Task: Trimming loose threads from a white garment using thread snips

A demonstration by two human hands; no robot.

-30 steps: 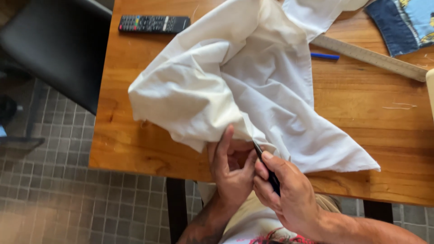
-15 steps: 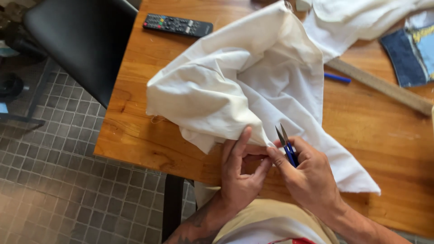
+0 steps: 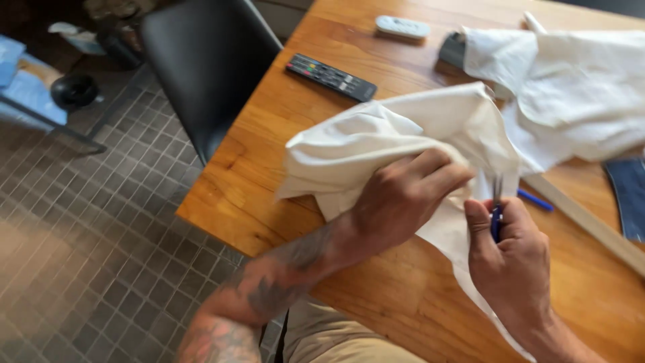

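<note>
A crumpled white cloth (image 3: 376, 144) lies on the wooden table (image 3: 282, 128). My left hand (image 3: 403, 198) presses down on the cloth and pinches its fold with fingers curled. My right hand (image 3: 510, 262) is closed around small blue-handled scissors (image 3: 496, 202), whose thin metal blades point up at the cloth's edge just right of my left fingers. The cloth's lower strip runs down under my right hand toward the table's near edge.
A black remote (image 3: 330, 77) and a white remote (image 3: 402, 27) lie farther back. More white cloth (image 3: 578, 94) covers the far right. A blue pen (image 3: 535, 199), a wooden ruler (image 3: 591, 225) and denim fabric (image 3: 628, 198) lie at right. A black chair (image 3: 205, 64) stands left.
My view has swung left and closer. My left hand moved up onto the cloth, gripping the fold. My right hand with the scissors stays at the cloth's edge, blades raised.
</note>
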